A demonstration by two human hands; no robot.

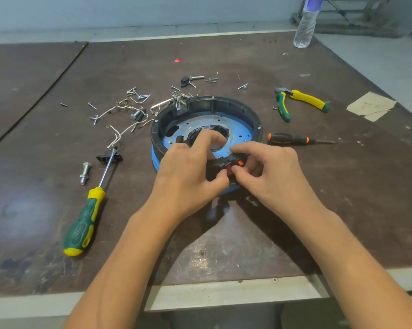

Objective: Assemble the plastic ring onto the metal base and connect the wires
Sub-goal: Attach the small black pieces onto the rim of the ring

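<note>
Head view: the black plastic ring (224, 105) already sits on the round blue-coated metal base (238, 125), and I judge the seating step done. The thin white wires (119, 134) lie loose on the table, left of the ring, so connecting them appears still to do. At the ring's near rim both hands work a small black block with a red button (228, 167). The left hand (188, 167) pinches it, forefinger arched over the ring. The right hand (269, 167) nips its red side between thumb and fingertips.
</note>
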